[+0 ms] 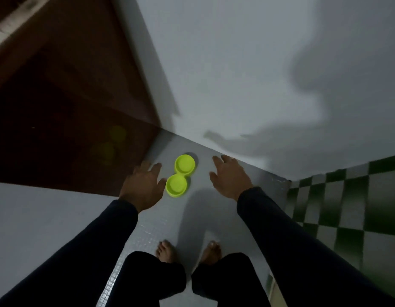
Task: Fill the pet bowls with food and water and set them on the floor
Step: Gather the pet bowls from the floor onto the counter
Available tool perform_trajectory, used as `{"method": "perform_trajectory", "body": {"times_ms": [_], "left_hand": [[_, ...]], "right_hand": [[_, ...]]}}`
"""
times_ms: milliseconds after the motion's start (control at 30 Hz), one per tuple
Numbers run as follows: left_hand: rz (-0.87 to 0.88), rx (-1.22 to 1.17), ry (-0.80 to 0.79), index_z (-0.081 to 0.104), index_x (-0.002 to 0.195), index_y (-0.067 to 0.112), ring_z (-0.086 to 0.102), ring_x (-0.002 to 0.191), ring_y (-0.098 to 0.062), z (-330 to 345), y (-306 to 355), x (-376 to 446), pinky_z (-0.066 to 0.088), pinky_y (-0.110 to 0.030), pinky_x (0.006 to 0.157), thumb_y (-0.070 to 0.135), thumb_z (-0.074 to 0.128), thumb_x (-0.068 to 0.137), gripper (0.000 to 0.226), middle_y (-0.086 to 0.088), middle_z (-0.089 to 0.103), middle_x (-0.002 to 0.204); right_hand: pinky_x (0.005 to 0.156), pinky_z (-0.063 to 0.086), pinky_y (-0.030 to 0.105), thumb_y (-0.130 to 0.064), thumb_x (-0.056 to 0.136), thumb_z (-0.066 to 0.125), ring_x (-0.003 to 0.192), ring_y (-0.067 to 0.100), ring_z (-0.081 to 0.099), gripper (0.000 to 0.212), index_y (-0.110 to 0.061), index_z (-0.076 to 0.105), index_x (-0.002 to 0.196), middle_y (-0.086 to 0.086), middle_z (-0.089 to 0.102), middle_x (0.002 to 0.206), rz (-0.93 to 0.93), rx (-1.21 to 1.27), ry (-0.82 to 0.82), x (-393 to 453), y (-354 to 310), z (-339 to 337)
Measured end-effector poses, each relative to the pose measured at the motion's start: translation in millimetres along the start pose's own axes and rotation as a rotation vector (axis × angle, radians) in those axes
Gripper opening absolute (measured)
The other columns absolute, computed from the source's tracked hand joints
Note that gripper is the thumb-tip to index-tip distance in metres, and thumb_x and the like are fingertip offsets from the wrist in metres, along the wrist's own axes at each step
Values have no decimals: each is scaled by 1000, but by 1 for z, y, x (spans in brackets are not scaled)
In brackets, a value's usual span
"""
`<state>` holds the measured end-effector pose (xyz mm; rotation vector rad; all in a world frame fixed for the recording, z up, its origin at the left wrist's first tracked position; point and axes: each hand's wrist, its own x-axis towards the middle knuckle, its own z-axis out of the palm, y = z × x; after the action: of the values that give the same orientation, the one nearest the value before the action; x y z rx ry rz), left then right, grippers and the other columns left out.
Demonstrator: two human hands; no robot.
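Observation:
A lime-green double pet bowl [180, 175], two round cups joined in one piece, lies on the grey floor [161, 220] near the corner of a wall. Both cups look empty in this dim light. My left hand [143, 185] hovers just left of the nearer cup with fingers spread and holds nothing. My right hand [228, 176] is stretched out to the right of the bowl, fingers straight, a gap between it and the bowl.
A dark brown wooden door [65, 111] stands on the left. A pale wall [236, 74] runs behind the bowl. Green and white checkered tiles [347, 202] cover the right side. My bare feet [188, 251] stand on the floor below the bowl.

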<state>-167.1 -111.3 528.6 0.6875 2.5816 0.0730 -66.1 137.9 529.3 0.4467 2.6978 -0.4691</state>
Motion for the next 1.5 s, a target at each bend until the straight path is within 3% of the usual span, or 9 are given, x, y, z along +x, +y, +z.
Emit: {"method": "perform_trajectory", "body": {"times_ms": [300, 533, 767, 1167, 1500], "left_hand": [[-17, -24, -49, 38, 156, 22, 43, 140, -33, 160, -50, 108, 45, -49, 108, 51, 45, 103, 62, -10, 40, 157], [-33, -40, -56, 42, 154, 19, 48, 132, -34, 277, -82, 175, 50, -50, 100, 50, 48, 101, 61, -12, 47, 149], [-75, -148, -64, 35, 158, 15, 46, 133, -37, 365, -107, 218, 46, -51, 107, 45, 48, 104, 63, -17, 45, 150], [-159, -391, -69, 29, 160, 7, 49, 131, -41, 439, -134, 243, 42, -48, 108, 40, 51, 105, 67, -24, 47, 147], [-203, -517, -75, 37, 154, 1, 52, 125, -43, 457, -136, 250, 43, -43, 103, 42, 48, 101, 69, -28, 54, 137]], "right_hand": [[103, 43, 49, -39, 101, 50, 131, 41, 44, 60, -11, 35, 151, 20, 42, 150, -20, 29, -32, 130, 32, 142], [104, 44, 52, -36, 100, 51, 129, 44, 43, 59, -8, 36, 150, 24, 43, 146, -41, 52, -71, 212, 53, 257], [107, 41, 49, -32, 101, 53, 133, 46, 42, 65, -3, 30, 154, 29, 41, 148, -34, 124, -92, 266, 67, 342], [106, 32, 38, -29, 102, 58, 137, 43, 41, 74, 3, 19, 156, 31, 38, 151, 137, 410, -36, 320, 77, 404], [108, 32, 39, -27, 105, 52, 138, 43, 42, 67, 5, 22, 155, 30, 39, 152, 142, 387, -30, 357, 80, 418]]}}
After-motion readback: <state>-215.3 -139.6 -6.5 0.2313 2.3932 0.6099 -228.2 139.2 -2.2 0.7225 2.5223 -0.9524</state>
